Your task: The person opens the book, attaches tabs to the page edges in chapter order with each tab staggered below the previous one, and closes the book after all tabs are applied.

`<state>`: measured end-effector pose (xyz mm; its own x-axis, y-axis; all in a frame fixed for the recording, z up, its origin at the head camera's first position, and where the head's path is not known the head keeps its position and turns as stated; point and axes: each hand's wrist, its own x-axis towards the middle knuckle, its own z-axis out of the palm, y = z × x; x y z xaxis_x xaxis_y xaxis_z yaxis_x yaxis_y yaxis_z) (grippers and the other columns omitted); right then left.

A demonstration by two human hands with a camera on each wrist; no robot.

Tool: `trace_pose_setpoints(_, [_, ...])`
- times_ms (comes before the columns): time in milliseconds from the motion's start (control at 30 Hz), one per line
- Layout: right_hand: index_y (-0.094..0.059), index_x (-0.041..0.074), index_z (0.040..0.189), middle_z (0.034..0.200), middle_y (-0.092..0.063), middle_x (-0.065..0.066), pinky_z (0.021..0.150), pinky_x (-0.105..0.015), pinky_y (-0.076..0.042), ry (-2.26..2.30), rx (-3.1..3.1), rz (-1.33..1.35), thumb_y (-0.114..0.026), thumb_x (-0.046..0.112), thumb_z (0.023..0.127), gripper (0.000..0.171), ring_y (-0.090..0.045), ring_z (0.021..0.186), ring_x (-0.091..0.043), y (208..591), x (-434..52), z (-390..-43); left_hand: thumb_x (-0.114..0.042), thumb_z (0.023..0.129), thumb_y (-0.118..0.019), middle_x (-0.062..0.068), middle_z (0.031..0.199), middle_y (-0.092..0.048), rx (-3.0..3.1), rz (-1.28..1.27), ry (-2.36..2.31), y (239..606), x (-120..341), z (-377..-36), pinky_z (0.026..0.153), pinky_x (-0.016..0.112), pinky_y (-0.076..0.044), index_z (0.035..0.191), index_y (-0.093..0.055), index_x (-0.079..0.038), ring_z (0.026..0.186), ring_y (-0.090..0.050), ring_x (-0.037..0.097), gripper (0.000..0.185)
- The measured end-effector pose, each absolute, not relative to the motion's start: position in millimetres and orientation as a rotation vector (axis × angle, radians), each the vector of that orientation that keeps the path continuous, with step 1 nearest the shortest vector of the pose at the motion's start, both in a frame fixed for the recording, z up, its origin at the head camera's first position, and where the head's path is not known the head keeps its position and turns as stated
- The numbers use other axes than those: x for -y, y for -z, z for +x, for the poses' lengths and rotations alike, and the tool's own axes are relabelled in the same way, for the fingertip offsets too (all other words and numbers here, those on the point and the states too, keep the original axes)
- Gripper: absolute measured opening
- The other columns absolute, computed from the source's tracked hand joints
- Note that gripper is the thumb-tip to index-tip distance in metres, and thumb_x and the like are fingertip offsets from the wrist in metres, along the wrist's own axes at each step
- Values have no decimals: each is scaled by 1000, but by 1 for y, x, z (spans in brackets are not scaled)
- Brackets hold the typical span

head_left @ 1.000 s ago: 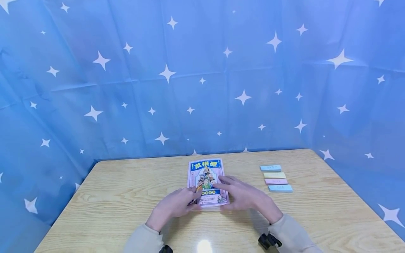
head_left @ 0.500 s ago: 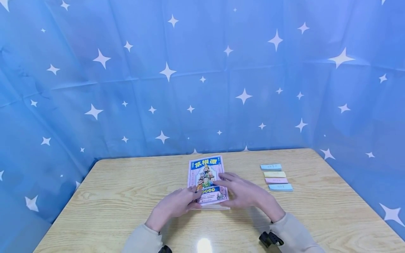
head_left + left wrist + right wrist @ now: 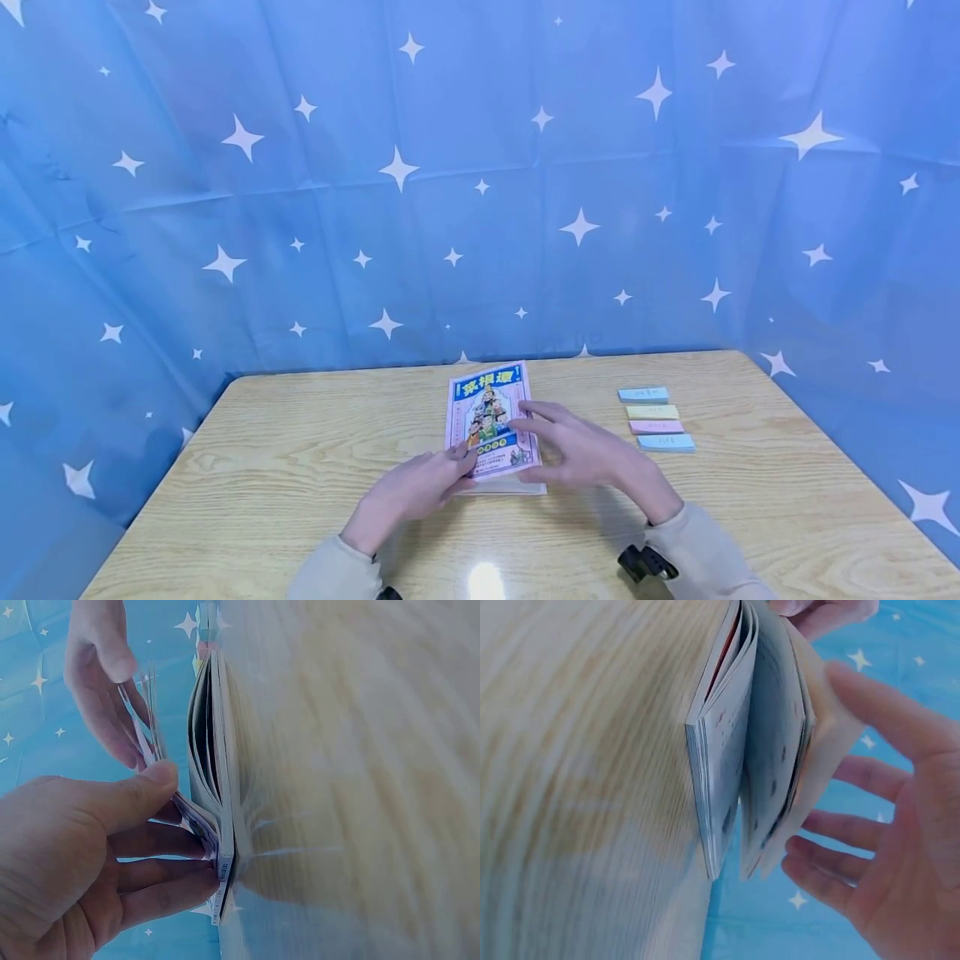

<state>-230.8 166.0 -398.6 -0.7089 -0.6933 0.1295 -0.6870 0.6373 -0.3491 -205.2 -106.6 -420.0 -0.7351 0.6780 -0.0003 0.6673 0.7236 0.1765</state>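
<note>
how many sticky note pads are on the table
4, in a column to the right of the book on the table: blue pad farthest, yellow pad, pink pad, blue pad nearest. None appear hidden.

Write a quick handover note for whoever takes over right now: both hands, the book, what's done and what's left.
Left hand: thumb and fingers pinch the near left corner of the book, lifting the cover and some pages.
Right hand: open, fingers straight against the lifted cover's right side.
The book lies mid-table; four sticky note pads sit to its right, untouched.
Done: book partly opened.
Left: probably opening it fully; no note taken yet.
</note>
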Motion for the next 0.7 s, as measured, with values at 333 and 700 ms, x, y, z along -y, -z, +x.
trace_pose_setpoints(333, [-50,12,150,161,-30,-20,109,-58,-37,672,-2858,-1050,-57,63,95,75,-33,144,-40,395,-168,-228,-21,104,-57,24,145,-51,-2864,1111,-273,418,109,-202,85,35,-58,143,-55,-2,105,-69,32,43])
trace_pose_setpoints(700, [-47,10,152,162,-27,-20,110,-58,-36,671,-2841,-978,-55,62,97,75,-33,144,-41,395,-168,-228,-21,104,-58,21,144,-53,-2860,1096,-282,418,108,-202,85,32,-58,142,-57,-4,105,-70,30,42])
